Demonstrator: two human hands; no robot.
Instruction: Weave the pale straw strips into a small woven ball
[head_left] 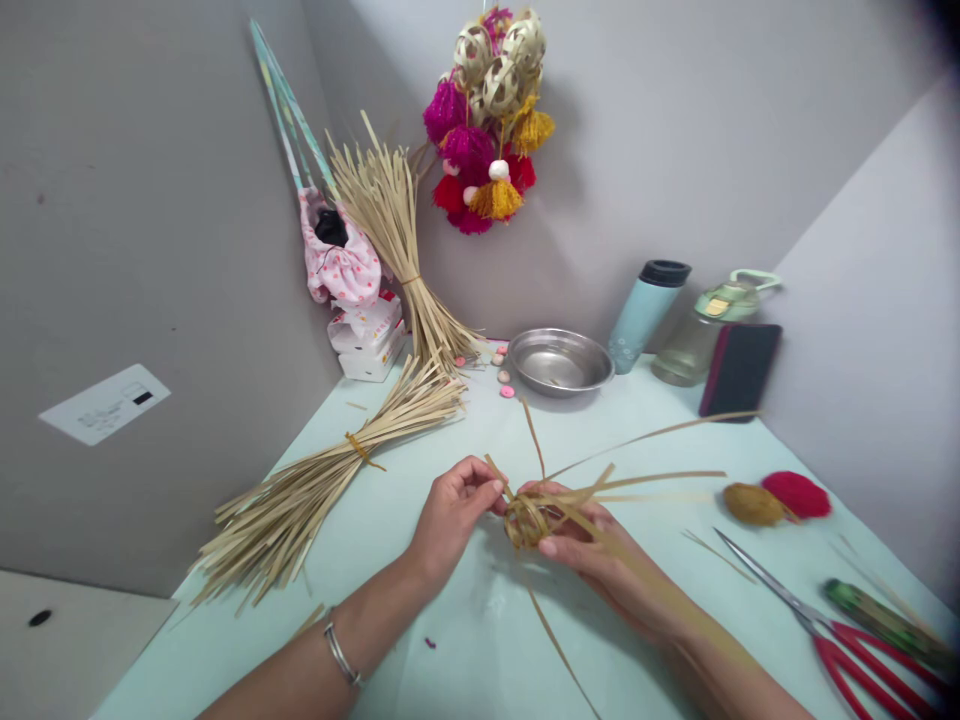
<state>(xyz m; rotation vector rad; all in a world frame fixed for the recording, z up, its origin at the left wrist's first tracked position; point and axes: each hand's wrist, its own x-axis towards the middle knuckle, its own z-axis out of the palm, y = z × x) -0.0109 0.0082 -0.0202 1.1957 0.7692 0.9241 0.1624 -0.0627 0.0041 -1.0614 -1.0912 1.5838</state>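
Note:
Over the middle of the table, a small woven straw ball [526, 522] is held between both hands, with several loose strips sticking out of it. My right hand [589, 540] cups the ball from the right, thumb in front and fingers behind. On the other side my left hand [466, 505] pinches a straw strip [501, 474] at the ball's upper left edge. One long strip [555, 640] hangs down toward the near table edge, and others reach out to the right.
Bundles of straw strips [300, 510] [397, 220] lie and lean at left. Behind are a metal bowl [562, 362], a blue tumbler [646, 318], a bottle [694, 335] and a phone [741, 372]. At right lie yarn balls [796, 495] and red-handled scissors [817, 622]. Tasselled ornaments [491, 120] hang behind.

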